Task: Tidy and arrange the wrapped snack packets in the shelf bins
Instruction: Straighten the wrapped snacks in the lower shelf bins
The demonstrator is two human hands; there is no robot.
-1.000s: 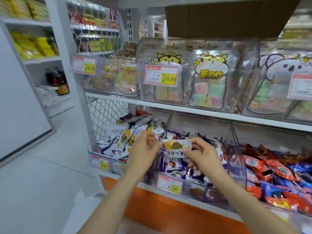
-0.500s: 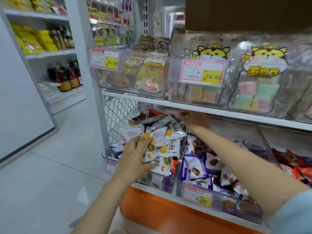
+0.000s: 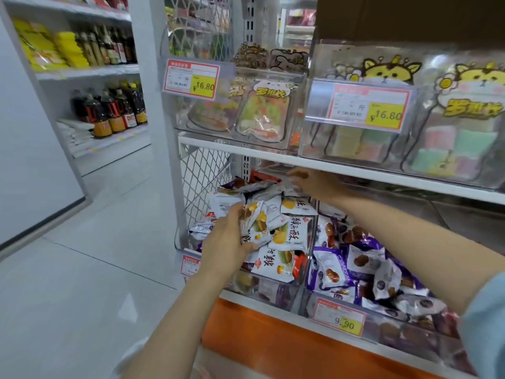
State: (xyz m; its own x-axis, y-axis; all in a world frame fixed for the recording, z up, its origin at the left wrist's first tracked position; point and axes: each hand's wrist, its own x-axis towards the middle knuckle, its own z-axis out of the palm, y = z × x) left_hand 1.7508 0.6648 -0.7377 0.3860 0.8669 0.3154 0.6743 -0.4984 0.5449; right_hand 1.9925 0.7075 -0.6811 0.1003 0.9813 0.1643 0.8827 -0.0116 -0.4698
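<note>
Left hand curls round a bunch of white snack packets, which are heaped in the clear left bin. Right hand is at the pile's back, under the shelf. It is blurred, so its grip cannot be told. Purple packets lie in the adjoining bin.

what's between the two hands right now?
Head view: a heap of white snack packets fills the stretch from left hand to right hand.
</note>
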